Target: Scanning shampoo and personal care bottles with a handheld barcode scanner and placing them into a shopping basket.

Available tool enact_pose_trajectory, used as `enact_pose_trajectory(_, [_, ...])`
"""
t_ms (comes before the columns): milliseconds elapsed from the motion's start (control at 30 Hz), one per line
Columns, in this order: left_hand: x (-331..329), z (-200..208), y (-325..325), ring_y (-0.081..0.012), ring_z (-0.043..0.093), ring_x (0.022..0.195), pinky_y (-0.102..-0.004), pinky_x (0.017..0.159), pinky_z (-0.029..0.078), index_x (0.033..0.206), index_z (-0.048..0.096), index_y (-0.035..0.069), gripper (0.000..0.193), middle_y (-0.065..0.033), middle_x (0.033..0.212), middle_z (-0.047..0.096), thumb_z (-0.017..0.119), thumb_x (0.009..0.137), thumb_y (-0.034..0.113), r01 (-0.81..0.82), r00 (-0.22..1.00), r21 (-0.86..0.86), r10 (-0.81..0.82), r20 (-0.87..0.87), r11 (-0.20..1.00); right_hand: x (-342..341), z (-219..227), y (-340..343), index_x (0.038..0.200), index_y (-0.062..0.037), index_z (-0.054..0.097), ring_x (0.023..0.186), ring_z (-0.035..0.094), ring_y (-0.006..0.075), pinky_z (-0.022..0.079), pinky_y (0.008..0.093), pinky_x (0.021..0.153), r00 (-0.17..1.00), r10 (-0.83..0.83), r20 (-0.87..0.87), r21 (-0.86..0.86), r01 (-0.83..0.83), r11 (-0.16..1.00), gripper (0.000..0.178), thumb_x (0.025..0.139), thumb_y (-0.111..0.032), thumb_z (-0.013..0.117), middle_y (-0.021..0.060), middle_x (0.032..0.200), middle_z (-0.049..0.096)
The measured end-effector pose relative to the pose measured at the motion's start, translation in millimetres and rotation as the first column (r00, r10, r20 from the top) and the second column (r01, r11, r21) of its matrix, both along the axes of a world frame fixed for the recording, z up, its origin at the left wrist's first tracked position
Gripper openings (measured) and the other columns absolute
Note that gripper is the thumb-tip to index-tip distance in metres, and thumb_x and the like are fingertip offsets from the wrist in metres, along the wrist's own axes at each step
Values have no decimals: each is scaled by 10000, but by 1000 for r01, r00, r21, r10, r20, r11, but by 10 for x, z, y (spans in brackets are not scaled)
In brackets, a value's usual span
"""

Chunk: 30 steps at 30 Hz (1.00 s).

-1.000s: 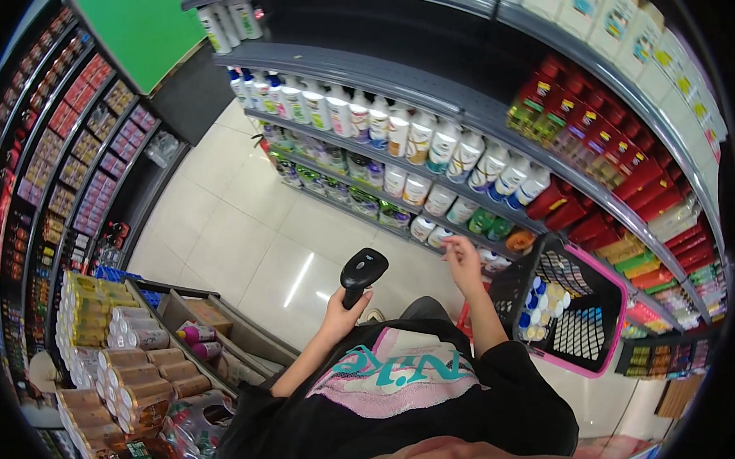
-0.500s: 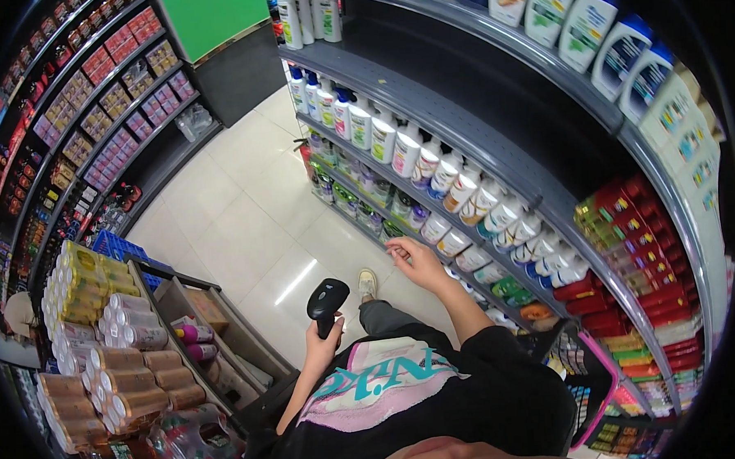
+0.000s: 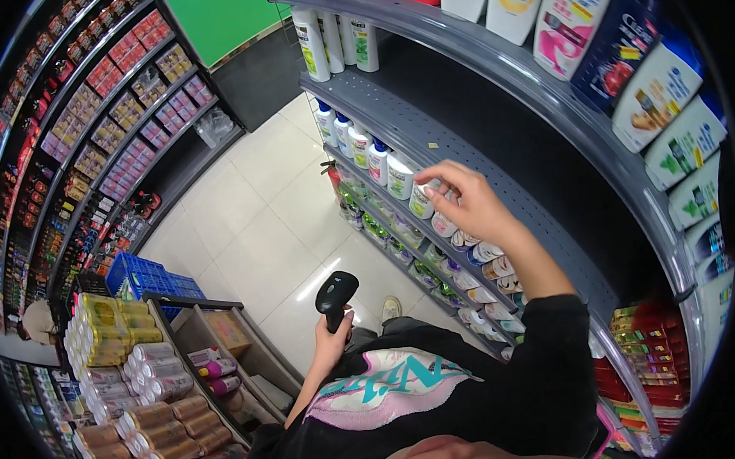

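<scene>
My left hand (image 3: 331, 343) is wrapped round the handle of a black handheld barcode scanner (image 3: 336, 291), held upright in front of my body with its head pointing away from me. My right hand (image 3: 467, 199) is raised beside the right-hand shelf, fingers loosely bent and apart, with nothing in them. Below and beyond it stands a row of white bottles (image 3: 399, 176), some with blue caps; the hand and forearm hide part of that row. Close by is the bare dark grey shelf board (image 3: 539, 222) one level up.
Shampoo bottles (image 3: 576, 23) line the upper right shelf, and white bottles (image 3: 311, 45) stand at its far end. At left, packs of cans (image 3: 148, 374) are stacked beside a cart (image 3: 240, 350) and blue crates (image 3: 152, 276). Further off is another stocked shelf (image 3: 123, 170) past the tiled floor (image 3: 265, 222).
My right hand has risen and moved away from me, up to the bottle row. The view has shifted closer to the right-hand shelf. My left hand keeps its hold on the barcode scanner.
</scene>
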State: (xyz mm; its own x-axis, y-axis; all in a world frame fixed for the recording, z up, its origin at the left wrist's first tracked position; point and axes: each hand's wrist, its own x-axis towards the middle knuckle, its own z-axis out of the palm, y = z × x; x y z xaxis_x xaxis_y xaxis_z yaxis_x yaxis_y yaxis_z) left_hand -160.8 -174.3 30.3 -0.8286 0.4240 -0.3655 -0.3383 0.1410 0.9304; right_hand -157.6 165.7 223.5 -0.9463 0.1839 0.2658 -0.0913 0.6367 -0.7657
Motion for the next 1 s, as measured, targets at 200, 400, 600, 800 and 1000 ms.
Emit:
enact_pose_trajectory(200, [-502, -209, 155, -55, 486, 557, -227, 511, 383, 1104, 626, 45, 197, 29, 689, 546, 673, 940, 143, 22, 999, 31, -23, 34, 999, -911, 84, 462, 1143, -57, 638, 704, 561, 149, 475, 297, 699, 997, 41, 67, 142, -50, 989, 268, 884, -124, 648, 88, 1003, 588])
enact_pose_trajectory(400, [-1080, -223, 342, -56, 483, 556, -226, 511, 379, 1099, 634, 49, 193, 29, 695, 550, 672, 942, 156, 120, 989, 110, -128, 75, 987, -2109, -42, 907, 1250, -44, 587, 698, 556, 124, 487, 298, 683, 986, -161, 40, -54, 163, 985, 422, 884, -228, 690, 106, 1159, 620])
enact_pose_trajectory(600, [-1842, -173, 399, -50, 491, 587, -219, 529, 378, 1089, 643, 67, 206, 42, 711, 546, 688, 933, 193, 307, 952, 118, -305, -31, 945, -2983, 238, 1266, 1335, -24, 531, 1100, 602, 205, 496, 322, 903, 872, -194, -449, 371, 379, 848, 591, 895, -373, 715, 148, 1333, 568])
enact_pose_trajectory(800, [-2439, -292, 225, -46, 486, 569, -221, 509, 371, 1102, 636, 73, 210, 45, 702, 549, 691, 933, 184, 276, 958, 139, -283, 38, 951, -3109, 471, 1163, 1300, -44, 566, 1144, 601, 199, 501, 312, 906, 877, -323, -357, 468, 467, 751, 543, 893, -370, 716, 129, 1222, 634])
enact_pose_trajectory(1000, [-2762, -380, 181, -43, 491, 568, -215, 507, 378, 1105, 636, 82, 206, 46, 691, 551, 688, 937, 188, 401, 899, 151, -420, 121, 903, -3157, 476, 1026, 1263, -54, 585, 1047, 647, 219, 524, 321, 861, 855, -503, -128, 323, 516, 794, 534, 874, -389, 732, 113, 1119, 674])
